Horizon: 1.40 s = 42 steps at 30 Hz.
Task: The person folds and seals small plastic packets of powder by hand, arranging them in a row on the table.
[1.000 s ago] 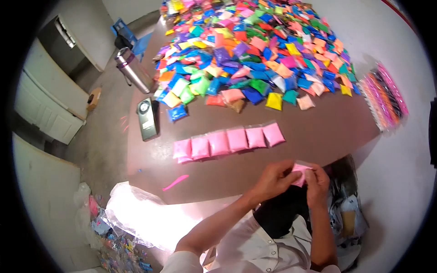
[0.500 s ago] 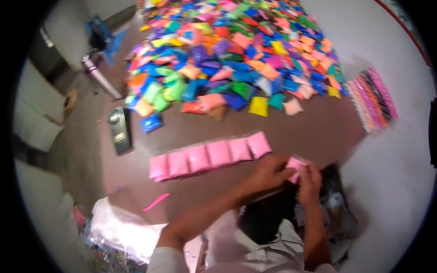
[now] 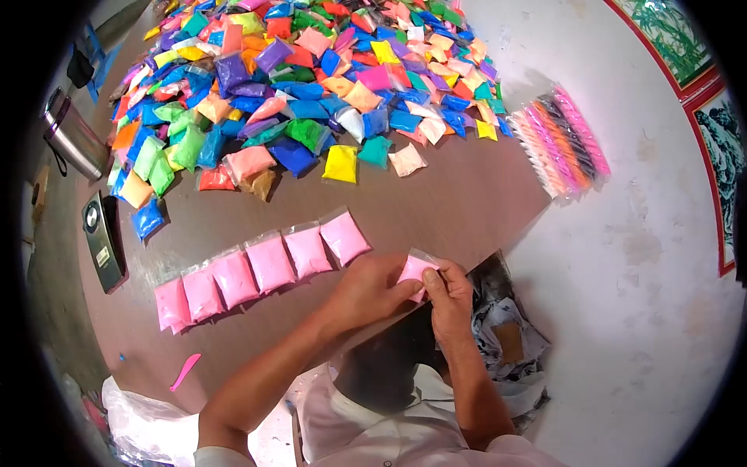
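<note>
A small clear packet of pink material is held at the table's near edge. My left hand grips its left side, the thumb pressing on the front. On the opposite side my right hand pinches it near the top with thumb and fingers. Both hands are closed, and part of the packet is hidden behind them. Just left of my left hand, a row of several pink packets lies overlapping on the brown table. A pink plastic knife-like tool rests nearer the front edge.
A large heap of multicoloured packets covers the far part of the table. To the left are a dark phone-like device and a steel flask. Long bagged coloured strips lie at the right edge by the wall. White plastic is at lower left.
The camera view has swung right, so the table's contents appear farther left and sharper. Both hands still hold the pink packet; the row on the table looks unchanged.
</note>
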Motion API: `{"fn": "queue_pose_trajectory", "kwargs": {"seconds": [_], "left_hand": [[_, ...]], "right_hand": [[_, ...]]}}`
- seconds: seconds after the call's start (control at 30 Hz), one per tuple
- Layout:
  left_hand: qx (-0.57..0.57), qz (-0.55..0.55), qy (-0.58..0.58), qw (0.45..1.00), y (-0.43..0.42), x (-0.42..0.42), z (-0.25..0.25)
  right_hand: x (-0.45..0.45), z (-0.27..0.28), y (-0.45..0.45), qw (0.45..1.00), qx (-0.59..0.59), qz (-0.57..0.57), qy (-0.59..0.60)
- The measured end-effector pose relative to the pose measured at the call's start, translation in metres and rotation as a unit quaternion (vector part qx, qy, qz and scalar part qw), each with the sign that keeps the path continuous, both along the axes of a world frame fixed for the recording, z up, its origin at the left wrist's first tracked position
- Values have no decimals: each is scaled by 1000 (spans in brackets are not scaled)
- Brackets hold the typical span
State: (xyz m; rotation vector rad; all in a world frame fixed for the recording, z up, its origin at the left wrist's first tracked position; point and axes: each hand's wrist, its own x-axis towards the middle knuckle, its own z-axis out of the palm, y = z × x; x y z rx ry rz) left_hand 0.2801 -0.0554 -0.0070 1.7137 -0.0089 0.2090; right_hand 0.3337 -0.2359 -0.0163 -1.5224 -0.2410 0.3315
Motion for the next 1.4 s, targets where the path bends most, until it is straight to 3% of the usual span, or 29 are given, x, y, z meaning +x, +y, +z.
{"fn": "queue_pose_trajectory", "kwargs": {"seconds": [0.27,0.43,0.67,0.87,1.03,1.23,1.4], "left_hand": [[51,0,19,999,0,-3,6],[7,-26,22,999,-4,-3,1],[-27,2,6,1000,-1,-5,2],[26,-13,33,999,0,-7,11],[-49,-20,48,997,0,-7,12],[1,14,-4,1000,-3,-3,-5],[-40,-5,21,999,-2,-6,10]], "right_hand": [[4,-2,-5,999,5,35,6],[0,3,4,997,69,-18,34],[0,6,2,999,47,11,22],[1,3,0,998,48,16,21],[-2,5,3,1000,28,3,12],[-1,6,-1,998,48,29,14],[-1,4,-2,997,60,43,7]]}}
